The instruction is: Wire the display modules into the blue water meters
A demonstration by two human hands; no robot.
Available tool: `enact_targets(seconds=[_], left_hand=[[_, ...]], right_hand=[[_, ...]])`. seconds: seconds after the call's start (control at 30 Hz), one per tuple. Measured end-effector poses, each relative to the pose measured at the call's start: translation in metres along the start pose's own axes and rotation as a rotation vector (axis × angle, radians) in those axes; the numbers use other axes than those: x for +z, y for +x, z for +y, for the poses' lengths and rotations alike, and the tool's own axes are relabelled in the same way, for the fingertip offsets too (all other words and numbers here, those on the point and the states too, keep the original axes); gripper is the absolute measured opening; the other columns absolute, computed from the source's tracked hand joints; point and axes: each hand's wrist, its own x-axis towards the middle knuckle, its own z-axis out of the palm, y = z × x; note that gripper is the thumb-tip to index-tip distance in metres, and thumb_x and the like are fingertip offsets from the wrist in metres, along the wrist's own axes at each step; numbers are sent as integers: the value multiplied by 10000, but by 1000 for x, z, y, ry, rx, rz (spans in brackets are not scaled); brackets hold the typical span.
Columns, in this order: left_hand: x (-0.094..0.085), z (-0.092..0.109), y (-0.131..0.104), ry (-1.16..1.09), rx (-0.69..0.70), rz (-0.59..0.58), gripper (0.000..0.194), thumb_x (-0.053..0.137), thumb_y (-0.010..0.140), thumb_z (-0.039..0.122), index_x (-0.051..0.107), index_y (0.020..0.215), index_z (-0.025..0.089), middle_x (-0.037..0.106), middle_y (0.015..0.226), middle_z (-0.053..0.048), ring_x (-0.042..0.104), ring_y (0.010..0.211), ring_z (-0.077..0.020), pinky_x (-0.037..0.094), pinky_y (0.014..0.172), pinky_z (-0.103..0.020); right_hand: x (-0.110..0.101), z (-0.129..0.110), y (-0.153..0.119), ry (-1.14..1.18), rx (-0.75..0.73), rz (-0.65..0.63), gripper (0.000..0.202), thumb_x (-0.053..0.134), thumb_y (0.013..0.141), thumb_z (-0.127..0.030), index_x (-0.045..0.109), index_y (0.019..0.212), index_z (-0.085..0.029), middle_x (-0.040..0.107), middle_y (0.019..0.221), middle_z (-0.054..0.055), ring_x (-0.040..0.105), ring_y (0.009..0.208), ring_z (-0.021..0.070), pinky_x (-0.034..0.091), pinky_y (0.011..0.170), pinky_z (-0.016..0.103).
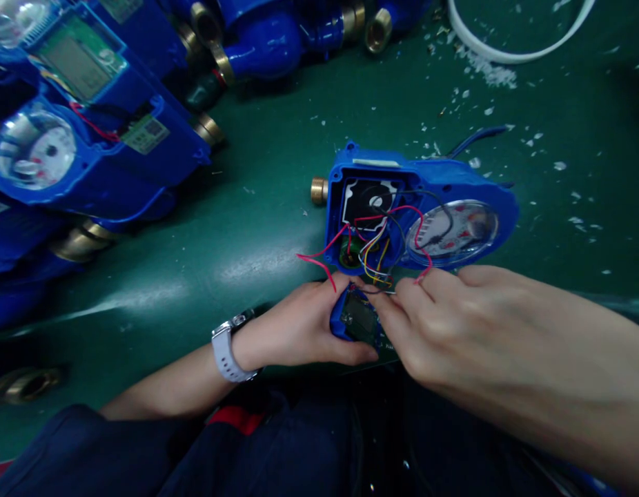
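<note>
My left hand point(303, 324), with a watch on its wrist, is closed around a small blue-framed display module point(358, 317) near the table's front edge. My right hand point(428, 310) pinches at the module's upper edge, where thin wires end; the fingers hide what exactly they hold. Just beyond both hands lies a blue water meter point(448, 183) with its compartment uncovered, showing a black-and-white part point(370, 203) and a green cylinder point(351, 250). Red, yellow, white and black wires run from it toward the module. Loose red wire ends point(317, 259) stick out to the left.
Several blue meters with brass fittings crowd the left side, one with a display point(76, 65). More brass-ended meter bodies point(268, 45) stand at the back. A white ring point(521, 55) and scattered white scraps point(488, 72) lie on the green table point(262, 166) at the back right.
</note>
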Motion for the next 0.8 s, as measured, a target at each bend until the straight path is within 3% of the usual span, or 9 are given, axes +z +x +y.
enact_targets(seconds=[0.1,0.33,0.5,0.57,0.67,0.73,0.8], left_hand=[[1,0,-1,25,17,-7,564,793,676,338,542,1159,188,674,1117,-63,661,917,-228,506,818,-335],[-1,-1,-2,73,-22,-51,546,778,684,410,539,1112,171,685,1069,-89,669,936,-267,512,774,-349],[-2,-2,-3,68,-34,-59,533,758,697,440,516,1098,185,683,1006,-59,670,860,-237,508,727,-331],[-3,-1,-3,49,-29,-57,545,760,696,436,507,1113,192,681,1016,-52,668,869,-230,506,726,-322],[-2,-2,-3,36,-6,-51,565,766,696,430,498,1138,202,672,1062,-55,665,914,-230,504,765,-325],[-2,-3,-4,44,-2,-43,582,777,684,435,496,1139,205,672,1050,-50,665,908,-229,504,763,-326],[-1,-3,-4,48,-8,-33,589,784,673,432,495,1134,207,674,1008,-38,667,865,-216,505,742,-319]], right_hand=[[-5,0,4,45,-26,-9,147,571,679,-95,694,696,-174,570,588,73,481,503,189,253,455,316],[15,19,0,286,-65,-87,258,570,771,-73,731,944,-176,678,678,53,537,457,160,312,439,301],[36,19,-14,514,154,-71,515,541,781,-25,626,1238,-246,723,816,29,622,539,156,415,477,243],[42,17,-20,730,212,-4,464,490,842,-54,633,1234,-255,730,919,29,679,701,164,509,616,246],[45,17,-27,1063,341,44,358,452,930,-176,647,1223,-239,709,1037,41,673,924,175,540,784,268],[42,15,-31,1279,491,20,339,503,930,-268,629,1244,-244,697,1011,45,670,836,161,548,685,237],[39,8,-35,1581,656,29,363,548,913,-323,593,1263,-243,674,932,40,623,620,119,519,529,206]])
